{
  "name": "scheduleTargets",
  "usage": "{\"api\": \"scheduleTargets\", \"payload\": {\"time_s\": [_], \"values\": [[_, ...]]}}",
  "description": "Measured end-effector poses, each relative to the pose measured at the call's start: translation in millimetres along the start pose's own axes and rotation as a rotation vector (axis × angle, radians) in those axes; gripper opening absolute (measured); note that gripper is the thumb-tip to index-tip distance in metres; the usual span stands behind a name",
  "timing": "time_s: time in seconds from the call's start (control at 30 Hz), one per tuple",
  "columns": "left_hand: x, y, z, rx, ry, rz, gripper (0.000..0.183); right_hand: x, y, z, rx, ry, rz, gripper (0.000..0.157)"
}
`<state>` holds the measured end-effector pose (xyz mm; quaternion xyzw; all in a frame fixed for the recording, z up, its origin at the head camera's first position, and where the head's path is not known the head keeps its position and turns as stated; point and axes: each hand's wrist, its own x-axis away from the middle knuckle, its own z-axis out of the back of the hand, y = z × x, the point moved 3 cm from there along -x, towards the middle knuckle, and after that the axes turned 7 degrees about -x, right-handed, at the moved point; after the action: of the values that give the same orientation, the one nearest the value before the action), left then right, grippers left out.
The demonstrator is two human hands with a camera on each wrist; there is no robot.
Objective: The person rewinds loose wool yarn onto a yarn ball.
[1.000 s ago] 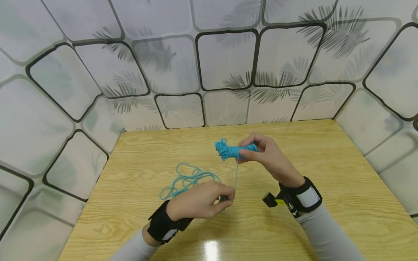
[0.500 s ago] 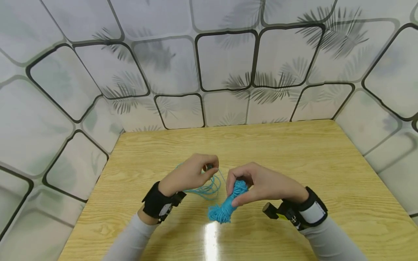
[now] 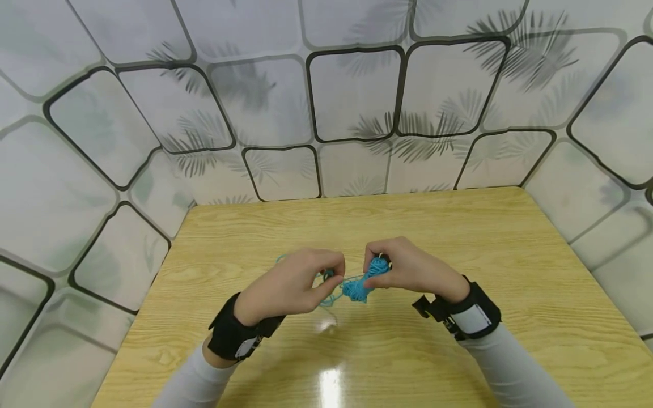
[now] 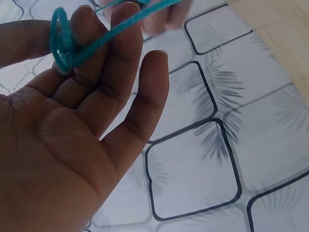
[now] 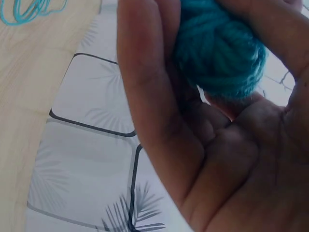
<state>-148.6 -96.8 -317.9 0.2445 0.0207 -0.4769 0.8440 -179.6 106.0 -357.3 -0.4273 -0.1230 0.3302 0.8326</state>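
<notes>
- head view, bottom edge: light grey sleeves [image 3: 191, 377] enter at lower left and lower right, each meeting a black wrist strap [image 3: 232, 334].
- left hand [image 3: 293, 280], left of lower centre: thumb and fingertips drawn together, pinching blue cord [image 4: 128, 24]; left wrist view shows a small loop at the fingertips, upper left, and a strand running toward the upper right.
- right hand [image 3: 410, 266], right of centre: thumb and fingers curled around a wound bundle [image 3: 358, 289] of the same cord, which tilts between the hands.
- loose coils [image 3: 329, 300] lie past the left hand, partly hidden by it; right wrist view shows them at upper left, on the wooden table [image 3: 433, 351].
- farthest, across the upper frame: a pale backdrop [image 3: 352, 96] with dark-outlined rounded shapes and grey fronds.
</notes>
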Motion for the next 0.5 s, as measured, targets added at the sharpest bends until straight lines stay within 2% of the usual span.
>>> {"api": "scheduleTargets", "payload": {"time_s": [0.23,0.37,0.5], "values": [[3.3,6.2,-19.2,0.017,-0.015,-0.031,0.015,-2,9,5.4,-0.17,0.117,-0.056,0.014],[3.5,6.7,-30.5,0.006,-0.021,-0.054,0.017,-2,8,8.0,-0.277,0.176,-0.051,0.014],[1.5,6.8,-36.8,0.023,0.004,-0.075,0.019,-2,6,9.2,-0.347,0.225,-0.046,0.017]]}}
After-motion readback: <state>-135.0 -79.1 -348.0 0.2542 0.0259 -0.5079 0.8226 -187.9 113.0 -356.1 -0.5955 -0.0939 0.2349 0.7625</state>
